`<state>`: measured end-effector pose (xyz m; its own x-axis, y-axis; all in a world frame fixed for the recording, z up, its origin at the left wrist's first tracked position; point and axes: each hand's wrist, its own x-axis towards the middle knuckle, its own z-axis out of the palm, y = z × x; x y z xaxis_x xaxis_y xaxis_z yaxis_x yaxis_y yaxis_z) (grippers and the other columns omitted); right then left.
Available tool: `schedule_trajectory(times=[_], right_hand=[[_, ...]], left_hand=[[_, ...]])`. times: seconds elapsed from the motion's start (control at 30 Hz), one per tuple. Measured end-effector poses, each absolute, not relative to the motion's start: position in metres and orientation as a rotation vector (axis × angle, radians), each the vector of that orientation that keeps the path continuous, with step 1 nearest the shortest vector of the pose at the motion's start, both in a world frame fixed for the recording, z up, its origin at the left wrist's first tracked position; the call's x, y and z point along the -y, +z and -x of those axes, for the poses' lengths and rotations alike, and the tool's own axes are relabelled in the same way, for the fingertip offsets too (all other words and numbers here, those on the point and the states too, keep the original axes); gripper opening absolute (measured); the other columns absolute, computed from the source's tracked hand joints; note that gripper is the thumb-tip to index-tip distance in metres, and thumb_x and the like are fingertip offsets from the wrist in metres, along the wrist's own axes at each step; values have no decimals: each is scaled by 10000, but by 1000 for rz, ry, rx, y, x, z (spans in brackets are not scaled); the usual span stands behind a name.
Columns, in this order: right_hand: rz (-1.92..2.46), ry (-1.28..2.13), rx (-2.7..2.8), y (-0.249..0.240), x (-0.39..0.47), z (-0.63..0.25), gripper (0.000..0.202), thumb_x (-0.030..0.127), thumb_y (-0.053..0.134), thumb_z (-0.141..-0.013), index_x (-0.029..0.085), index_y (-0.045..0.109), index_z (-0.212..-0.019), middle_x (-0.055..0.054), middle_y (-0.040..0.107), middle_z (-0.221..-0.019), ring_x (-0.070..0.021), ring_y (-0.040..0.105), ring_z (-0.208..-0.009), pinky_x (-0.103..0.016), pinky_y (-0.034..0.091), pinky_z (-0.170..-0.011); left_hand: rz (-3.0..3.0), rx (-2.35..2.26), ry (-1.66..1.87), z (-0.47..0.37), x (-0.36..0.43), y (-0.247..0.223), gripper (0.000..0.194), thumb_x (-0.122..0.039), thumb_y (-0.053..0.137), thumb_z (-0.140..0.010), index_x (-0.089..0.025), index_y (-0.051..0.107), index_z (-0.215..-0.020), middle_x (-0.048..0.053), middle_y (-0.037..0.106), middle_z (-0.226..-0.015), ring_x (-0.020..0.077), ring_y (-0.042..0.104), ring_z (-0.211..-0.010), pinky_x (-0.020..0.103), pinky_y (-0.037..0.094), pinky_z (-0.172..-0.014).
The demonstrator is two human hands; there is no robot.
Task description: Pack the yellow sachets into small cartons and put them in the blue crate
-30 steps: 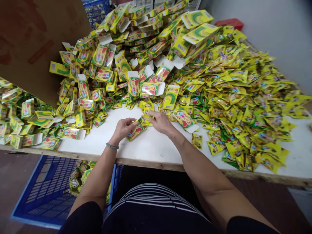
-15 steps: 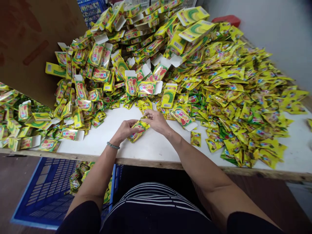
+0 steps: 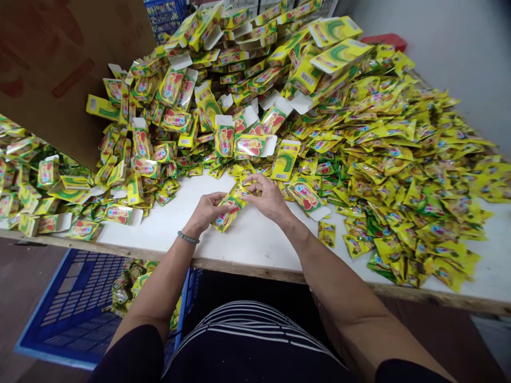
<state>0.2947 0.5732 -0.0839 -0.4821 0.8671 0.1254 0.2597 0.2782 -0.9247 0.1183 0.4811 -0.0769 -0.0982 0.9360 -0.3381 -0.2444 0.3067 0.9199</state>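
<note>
My left hand (image 3: 208, 211), with a beaded bracelet at the wrist, grips a small yellow-green candy box (image 3: 223, 222) tilted just above the white tabletop. At the box's upper end, my right hand (image 3: 268, 198) pinches a yellow candy sachet (image 3: 241, 189). The fingers partly cover it, so how far it is inside the box I cannot tell. Right of that hand lies another candy box (image 3: 306, 198) with its white flap open. A single sachet (image 3: 327, 234) rests on the table nearby. Behind my hands, one box (image 3: 286, 160) shows its barcode side.
A tall heap of candy boxes (image 3: 175, 119) fills the back, beside a large brown carton (image 3: 67, 64). Loose sachets (image 3: 383, 154) are piled at the right. Below the wooden table edge (image 3: 247, 270) stands a blue crate (image 3: 51, 319) with packets in it.
The view has shifted slightly. My right hand's fingers have spread a little at the box's upper end, where more of the yellow sachet shows. My left hand keeps its grip on the box.
</note>
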Motion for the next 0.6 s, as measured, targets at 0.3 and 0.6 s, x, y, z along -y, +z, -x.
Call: schedule_trajectory(times=[0.3,0.6], right_hand=[[900,1336,1981,-78,-554,-285,282,242,585,-861,233,579,-1142,-34,739,-932,-194,726,-890,-335,530,-843],[846,1299,1786,-87,-557,-283,330,462,566,-910,237,546,-1152,-68,691,-1109,-199,673,-1024,-340,525,-895]], left_hand=[[-828,-1273,1197,-117,-483,-82,516,-342,932,-522,-129,721,-942,35,745,-786,155,664,-641,261,511,-614],[-846,-1326,1349,-122,-485,-77,778,-457,882,-623,-232,448,-1230,-57,666,-643,115,587,-495,206,428,-517]])
